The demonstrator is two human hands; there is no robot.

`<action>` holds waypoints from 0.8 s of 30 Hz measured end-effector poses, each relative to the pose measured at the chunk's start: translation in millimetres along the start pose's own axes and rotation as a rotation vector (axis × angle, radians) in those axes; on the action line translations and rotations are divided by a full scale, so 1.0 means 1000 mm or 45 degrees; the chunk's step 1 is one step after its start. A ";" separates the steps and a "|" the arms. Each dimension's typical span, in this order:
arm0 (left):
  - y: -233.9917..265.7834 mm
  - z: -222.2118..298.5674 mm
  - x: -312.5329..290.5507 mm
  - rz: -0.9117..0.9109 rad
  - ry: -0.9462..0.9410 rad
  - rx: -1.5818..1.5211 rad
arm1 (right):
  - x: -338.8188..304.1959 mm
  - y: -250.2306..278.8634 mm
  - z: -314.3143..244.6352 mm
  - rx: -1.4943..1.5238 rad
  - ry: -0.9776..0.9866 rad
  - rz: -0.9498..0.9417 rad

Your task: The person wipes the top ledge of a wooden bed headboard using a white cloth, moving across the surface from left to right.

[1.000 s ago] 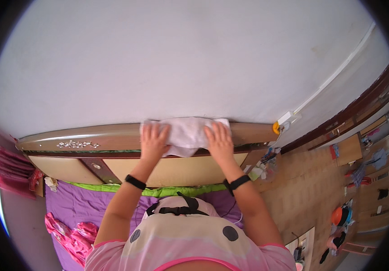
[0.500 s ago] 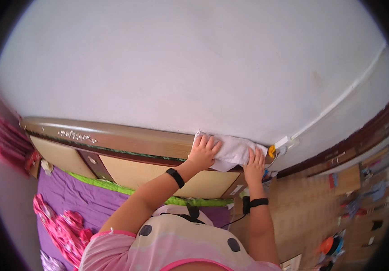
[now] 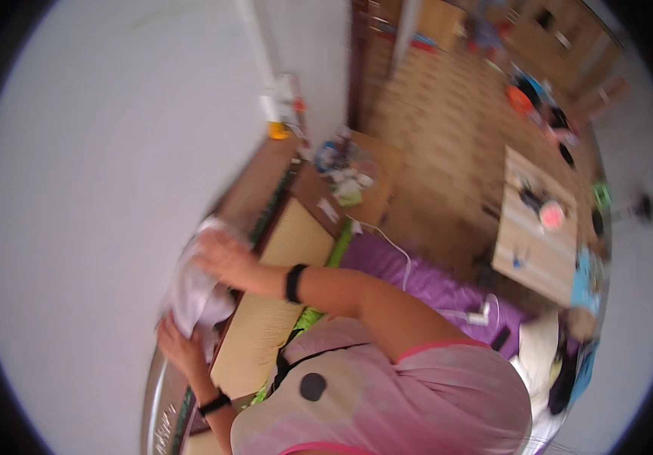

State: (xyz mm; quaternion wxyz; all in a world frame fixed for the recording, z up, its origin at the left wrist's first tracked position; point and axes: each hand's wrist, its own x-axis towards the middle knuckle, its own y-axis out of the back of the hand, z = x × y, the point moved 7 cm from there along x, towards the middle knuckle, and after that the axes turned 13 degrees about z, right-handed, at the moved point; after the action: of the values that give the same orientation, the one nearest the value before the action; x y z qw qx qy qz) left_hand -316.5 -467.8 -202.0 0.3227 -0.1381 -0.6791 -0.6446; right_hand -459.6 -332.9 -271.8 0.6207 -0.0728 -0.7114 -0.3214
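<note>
A pale white-lilac cloth (image 3: 197, 296) lies draped over the brown top rail of a headboard (image 3: 254, 182), against the white wall. My right hand (image 3: 224, 258) rests on the cloth's far part, its fingers stretched out and somewhat blurred. At the near end of the cloth, my left hand (image 3: 181, 347) touches its edge with extended fingers. Both wrists wear a black band. Below the rail are the headboard's cream padded panels (image 3: 251, 334).
A yellow object (image 3: 277, 130) and white sockets sit on the wall past the rail's end. Beyond stands a small cluttered cabinet (image 3: 376, 171). Purple bedding (image 3: 395, 262) with a white cable lies to the right. A low wooden table (image 3: 535, 243) holds a pink-topped container.
The view has swung to the right, bringing the floor and low table into sight. My hands stay on the cloth, now farther from the rail's end with the yellow object.
</note>
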 end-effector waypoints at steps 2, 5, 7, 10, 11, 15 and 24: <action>0.018 -0.048 -0.033 0.074 0.028 0.101 | 0.014 0.003 -0.049 0.045 0.052 -0.099; 0.038 -0.102 -0.074 0.102 -0.058 0.331 | 0.026 0.007 -0.101 0.009 0.191 -0.333; 0.026 -0.107 -0.062 0.089 -0.065 0.319 | 0.032 0.004 -0.092 0.031 0.193 -0.472; 0.009 -0.097 -0.062 0.080 -0.034 0.391 | 0.019 -0.002 -0.085 0.111 0.221 -0.449; 0.013 -0.099 -0.063 0.121 -0.010 0.418 | 0.024 -0.003 -0.088 0.122 0.198 -0.392; 0.015 -0.095 -0.061 0.056 0.152 0.416 | 0.026 0.002 -0.087 0.324 0.066 -0.226; 0.020 -0.030 -0.034 0.058 0.282 0.333 | 0.060 0.038 -0.023 0.482 0.130 -0.391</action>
State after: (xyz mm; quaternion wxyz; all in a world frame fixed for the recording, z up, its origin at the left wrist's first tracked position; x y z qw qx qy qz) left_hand -271.2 -486.9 -208.0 0.4254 -0.0386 -0.7142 -0.5544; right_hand -434.8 -333.4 -202.1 0.6023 0.1701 -0.7294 -0.2761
